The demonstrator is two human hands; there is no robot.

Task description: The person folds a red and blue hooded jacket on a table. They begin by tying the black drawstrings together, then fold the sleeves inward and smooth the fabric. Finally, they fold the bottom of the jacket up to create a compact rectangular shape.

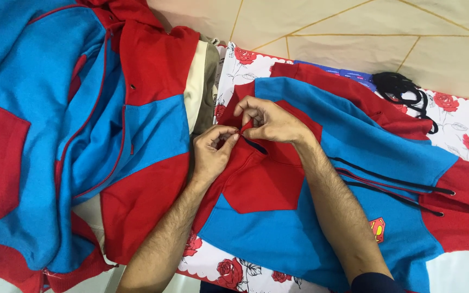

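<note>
Both hands met at the red pocket panel of the blue-and-red hoodie [299, 217] spread over the rose-print sheet [465, 122]. The left hand [213, 152] pinched the pocket's red edge between thumb and fingers, and the right hand [270, 120] nipped the same edge just beside it (fingertips nearly touching). Black drawstrings [392, 184] trailed right of the pocket; a pile of matching hoodies [55, 135] sat left.
</note>
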